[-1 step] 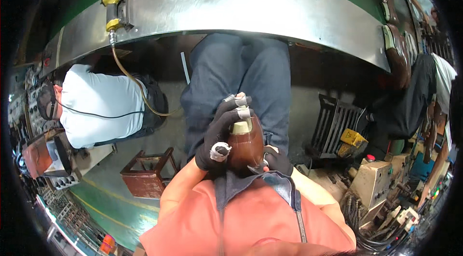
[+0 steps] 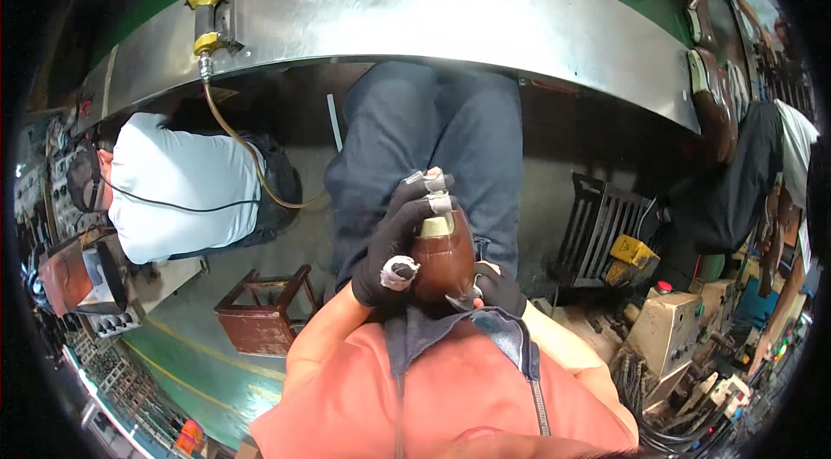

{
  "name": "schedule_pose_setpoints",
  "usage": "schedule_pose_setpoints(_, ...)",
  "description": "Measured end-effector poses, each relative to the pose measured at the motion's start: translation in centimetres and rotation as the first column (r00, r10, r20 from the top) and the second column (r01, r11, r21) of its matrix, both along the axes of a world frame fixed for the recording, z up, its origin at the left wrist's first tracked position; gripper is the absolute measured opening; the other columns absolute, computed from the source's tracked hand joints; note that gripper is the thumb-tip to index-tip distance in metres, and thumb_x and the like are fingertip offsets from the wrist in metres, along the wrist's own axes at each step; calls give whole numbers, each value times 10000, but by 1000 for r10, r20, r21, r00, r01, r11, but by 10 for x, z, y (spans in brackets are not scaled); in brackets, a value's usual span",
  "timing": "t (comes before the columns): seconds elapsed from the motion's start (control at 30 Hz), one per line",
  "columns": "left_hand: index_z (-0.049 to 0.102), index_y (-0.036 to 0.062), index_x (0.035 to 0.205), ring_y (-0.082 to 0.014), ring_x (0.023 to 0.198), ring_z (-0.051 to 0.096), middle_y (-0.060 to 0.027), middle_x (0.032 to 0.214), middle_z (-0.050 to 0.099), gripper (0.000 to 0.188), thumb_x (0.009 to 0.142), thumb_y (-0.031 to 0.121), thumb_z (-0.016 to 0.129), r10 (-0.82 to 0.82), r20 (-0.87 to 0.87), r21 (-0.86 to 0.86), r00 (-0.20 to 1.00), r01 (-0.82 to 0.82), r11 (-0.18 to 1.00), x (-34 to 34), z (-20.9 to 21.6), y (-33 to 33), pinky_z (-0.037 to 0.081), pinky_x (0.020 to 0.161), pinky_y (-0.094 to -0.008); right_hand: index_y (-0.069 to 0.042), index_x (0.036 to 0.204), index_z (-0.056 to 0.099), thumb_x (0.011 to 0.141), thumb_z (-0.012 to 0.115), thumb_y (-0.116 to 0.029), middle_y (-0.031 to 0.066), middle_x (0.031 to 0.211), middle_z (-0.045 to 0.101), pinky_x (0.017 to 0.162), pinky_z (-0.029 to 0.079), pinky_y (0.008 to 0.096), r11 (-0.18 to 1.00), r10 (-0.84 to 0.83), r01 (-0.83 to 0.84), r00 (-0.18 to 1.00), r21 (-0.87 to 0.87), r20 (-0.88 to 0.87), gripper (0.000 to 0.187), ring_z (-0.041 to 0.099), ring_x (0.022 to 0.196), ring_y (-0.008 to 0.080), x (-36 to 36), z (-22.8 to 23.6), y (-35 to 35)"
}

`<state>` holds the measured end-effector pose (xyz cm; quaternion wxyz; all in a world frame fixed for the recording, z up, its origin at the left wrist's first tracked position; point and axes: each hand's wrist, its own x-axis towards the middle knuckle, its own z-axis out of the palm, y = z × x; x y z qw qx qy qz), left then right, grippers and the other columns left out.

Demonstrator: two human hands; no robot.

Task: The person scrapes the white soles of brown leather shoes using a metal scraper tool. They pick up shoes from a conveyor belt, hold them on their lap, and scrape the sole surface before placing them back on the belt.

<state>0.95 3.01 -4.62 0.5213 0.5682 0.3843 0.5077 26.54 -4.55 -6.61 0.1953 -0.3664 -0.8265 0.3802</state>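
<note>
A brown leather shoe (image 2: pixel 446 267) with a pale cream part at its far end rests against my lap, close to my chest. My left hand (image 2: pixel 394 238), in a black glove with tape on the fingertips and thumb, wraps round its left side. The fingers reach up over the cream part. My right hand (image 2: pixel 498 288), also in a black glove, is closed at the near right side of the shoe. A small grey, metal-looking edge shows beside its thumb; most of what it holds is hidden.
A long metal bench (image 2: pixel 450 5) curves beyond my knees. On its left hangs a yellow air tool (image 2: pixel 206 13) with a hose. A co-worker in a white shirt (image 2: pixel 186 186) sits left, near a wooden stool (image 2: pixel 264 312). Brown shoes (image 2: pixel 714 100) and machinery (image 2: pixel 666 329) stand right.
</note>
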Motion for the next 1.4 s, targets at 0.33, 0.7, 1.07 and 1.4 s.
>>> schedule_pose_setpoints(0.33, 488, 6, 1359, -263, 1141, 547, -137, 1250, 581, 582, 1003, 458, 403, -74, 129, -368, 989, 117, 922, -17, -79, 56, 423, 1016, -397, -41, 934, 599, 969, 557, -293, 183, 805, 588, 630, 477, 411, 953, -80, 66, 996, -297, -36, 258, 594, 697, 365, -15, 93, 89)
schedule_pose_setpoints(0.7, 496, -51, 1356, -268, 1125, 633, -203, 1235, 644, 546, 953, 294, 627, -68, -384, -524, 921, -157, 837, 35, 5, 78, 485, 974, -365, -35, 953, 604, 1036, 389, -505, 66, 739, 630, 606, 523, 277, 416, -482, 246, 876, -876, 17, 524, 622, 608, 151, 14, 31, 170)
schedule_pose_setpoints(1.07, 411, -63, 1408, -419, 1313, 472, -299, 1358, 523, 651, 895, 275, 625, -237, -440, -327, 866, 91, 941, 9, -28, 30, 394, 1074, -418, 9, 811, 655, 998, 501, -395, 111, 713, 660, 637, 502, 382, 865, 169, 39, 916, -500, 364, 471, 680, 700, 245, 32, 73, 202)
schedule_pose_setpoints(1.4, 361, -35, 1435, -319, 1268, 495, -203, 1367, 504, 573, 935, 166, 553, 99, -116, -467, 988, -143, 872, 51, -44, 68, 396, 1048, -383, 6, 865, 634, 991, 477, -497, 195, 747, 672, 632, 538, 416, 879, 110, 72, 931, -471, 347, 542, 689, 694, 317, 30, 52, 189)
